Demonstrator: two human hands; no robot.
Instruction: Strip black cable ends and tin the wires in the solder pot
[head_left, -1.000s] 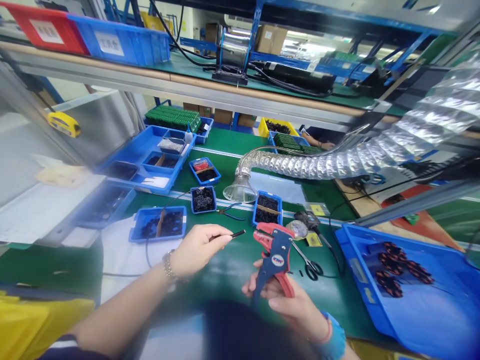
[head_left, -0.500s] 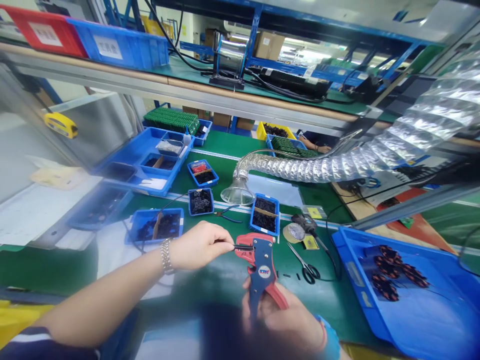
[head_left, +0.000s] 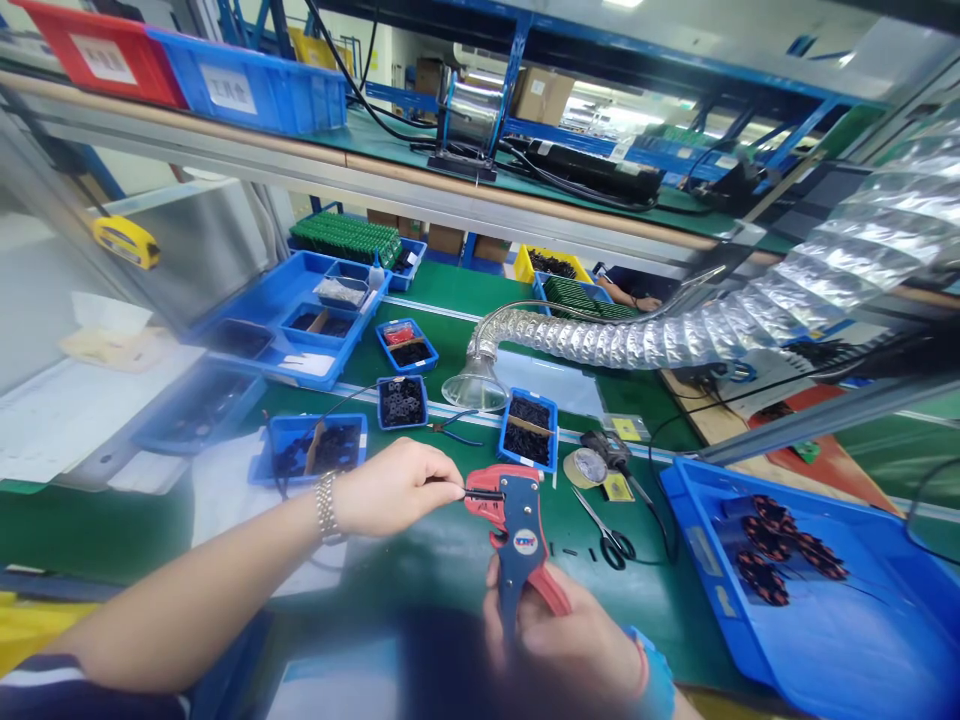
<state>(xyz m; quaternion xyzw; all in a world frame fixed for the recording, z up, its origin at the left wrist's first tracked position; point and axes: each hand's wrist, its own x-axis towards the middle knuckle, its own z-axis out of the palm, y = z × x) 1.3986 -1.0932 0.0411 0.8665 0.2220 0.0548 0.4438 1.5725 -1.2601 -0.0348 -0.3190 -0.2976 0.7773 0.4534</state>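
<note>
Far left of the worktop, a blue bin holds black parts, and a small blue tray just beyond it holds black coiled pieces. The left hand, a metal bracelet at its wrist, is closed in a tight pinch on a thin black wire. The wire's end sits in the red head of a wire stripper; whether the stripper has bitten down on it cannot be told. The right hand is wrapped closed around the stripper's handles, which are partly blurred at the bottom of the view. Beyond them lie a blue tray of black pieces, then scissors beside short black offcuts. At far right, a large blue tray holds red-and-black coils. Risks: a slack pinch could let the wire slide out of the stripper, and too hard a squeeze could nick it.
</note>
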